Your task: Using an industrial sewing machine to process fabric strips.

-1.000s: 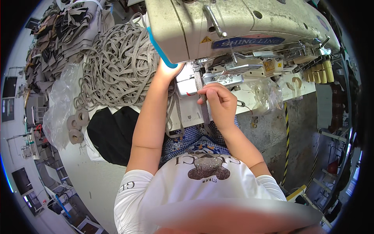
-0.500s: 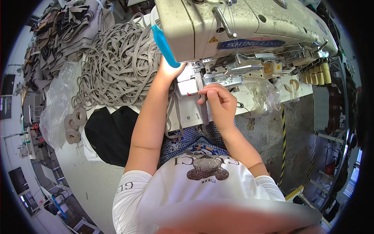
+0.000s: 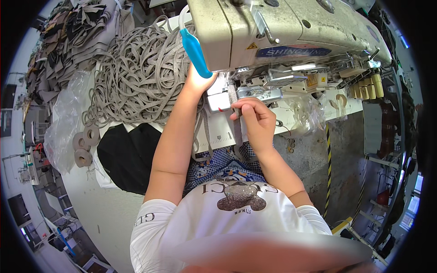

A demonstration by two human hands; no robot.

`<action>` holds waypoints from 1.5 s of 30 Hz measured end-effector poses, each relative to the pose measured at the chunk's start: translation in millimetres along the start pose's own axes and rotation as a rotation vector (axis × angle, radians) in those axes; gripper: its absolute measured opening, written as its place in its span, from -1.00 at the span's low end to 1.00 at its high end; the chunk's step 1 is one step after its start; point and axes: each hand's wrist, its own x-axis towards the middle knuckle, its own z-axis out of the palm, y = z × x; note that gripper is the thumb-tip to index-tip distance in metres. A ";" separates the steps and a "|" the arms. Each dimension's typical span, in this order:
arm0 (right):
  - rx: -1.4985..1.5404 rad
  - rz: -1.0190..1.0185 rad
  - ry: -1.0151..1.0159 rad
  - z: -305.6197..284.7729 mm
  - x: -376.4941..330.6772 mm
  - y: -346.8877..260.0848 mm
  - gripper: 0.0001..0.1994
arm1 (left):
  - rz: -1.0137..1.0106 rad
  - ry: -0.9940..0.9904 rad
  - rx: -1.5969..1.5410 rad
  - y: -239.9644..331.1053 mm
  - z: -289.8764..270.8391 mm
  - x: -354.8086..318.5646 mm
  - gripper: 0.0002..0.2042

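Observation:
A narrow grey woven strap runs lengthwise through the presser foot area of a beige sewing machine. My right hand pinches this strap between thumb and fingers, just on the near side of the foot. The strap's tail hangs from there over the table edge toward my lap. My left hand reaches in beside the machine head, left of the foot. Its fingers are hidden behind the machine and a blue-sleeved lamp neck, and bright light falls on its back.
A big tangled heap of grey strap covers the table left of my left arm. Black cloth, rolls of tape and a clear plastic bag lie nearer. Stacked fabric pieces stand far left. Another clear bag sits at right.
Both hands hold nearly the same places, and the strap looks almost unmoved. The whole view has shifted slightly.

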 end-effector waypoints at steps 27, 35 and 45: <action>-0.146 -0.015 -0.066 0.9 5.4 -9.2 -0.83 | 0.024 0.064 -0.044 6.6 1.2 3.1 -0.77; -0.132 0.006 -0.061 1.4 8.8 -10.3 -0.82 | -0.002 0.059 -0.098 9.7 0.1 5.8 -0.72; -0.089 0.085 -0.053 1.8 12.2 -15.8 -0.81 | -0.072 -0.001 -0.172 16.6 -4.8 5.0 -0.68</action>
